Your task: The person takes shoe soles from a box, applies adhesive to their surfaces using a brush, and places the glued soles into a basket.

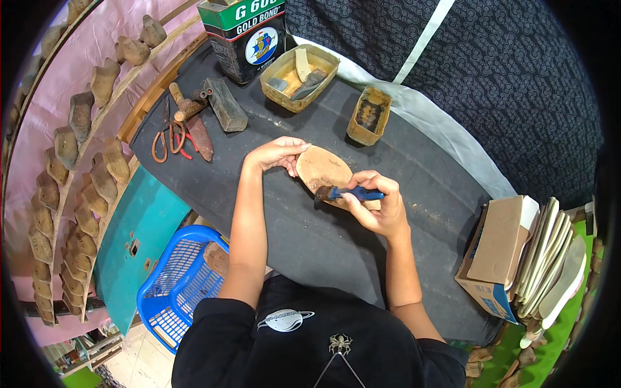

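Observation:
Over the dark tabletop (297, 239), a tan, sole-shaped shoe piece (323, 166) is tilted with its broad rounded end toward the far left. My left hand (279, 155) grips that end, thumb on the upper face and fingers underneath. A brush with a blue handle (367, 194) is pinched in my right hand (383, 208). Its dark, brown-stained bristles touch the middle of the piece, where a wet-looking brownish patch shows. The narrow end is partly hidden behind my right hand.
A tall tin (249, 48), a tub with scraps (275, 96) and a stained small tub (367, 137) stand at the back. Scissors (169, 136), a hammer (187, 108) and a dark block (226, 107) lie left. A blue basket (169, 284), shoe-last racks (97, 126) and a carton (495, 249) flank the table.

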Demonstrator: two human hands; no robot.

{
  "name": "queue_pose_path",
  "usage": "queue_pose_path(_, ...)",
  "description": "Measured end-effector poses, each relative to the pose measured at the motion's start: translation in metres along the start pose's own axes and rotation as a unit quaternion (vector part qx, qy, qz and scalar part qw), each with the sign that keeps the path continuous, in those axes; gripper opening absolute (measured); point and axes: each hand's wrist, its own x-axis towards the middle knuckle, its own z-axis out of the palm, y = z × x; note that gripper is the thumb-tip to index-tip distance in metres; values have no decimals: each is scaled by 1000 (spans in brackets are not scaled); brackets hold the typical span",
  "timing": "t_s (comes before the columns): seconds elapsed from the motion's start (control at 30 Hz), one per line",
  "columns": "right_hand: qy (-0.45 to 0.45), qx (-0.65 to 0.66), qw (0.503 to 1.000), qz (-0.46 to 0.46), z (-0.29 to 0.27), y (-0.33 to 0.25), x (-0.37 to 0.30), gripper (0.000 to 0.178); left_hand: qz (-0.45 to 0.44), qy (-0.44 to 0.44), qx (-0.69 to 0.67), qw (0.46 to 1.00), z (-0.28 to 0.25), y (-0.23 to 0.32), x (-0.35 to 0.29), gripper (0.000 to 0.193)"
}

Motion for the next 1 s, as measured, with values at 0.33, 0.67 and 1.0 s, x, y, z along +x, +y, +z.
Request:
queue_pose_path(0.33, -11, -13, 1000, 13, -9, -8, 4, 41, -1, 4, 7, 1000, 1, 0, -1, 27)
queue_pose_path(0.67, -40, -21, 998, 37, -14, -4, 2, 39, 2, 4, 7, 1000, 0, 0, -2, 26)
queue_pose_path(1.0, -10, -12, 997, 80, -22, -2, 0, 36, 2, 15, 12, 1000, 4, 2, -2, 25)
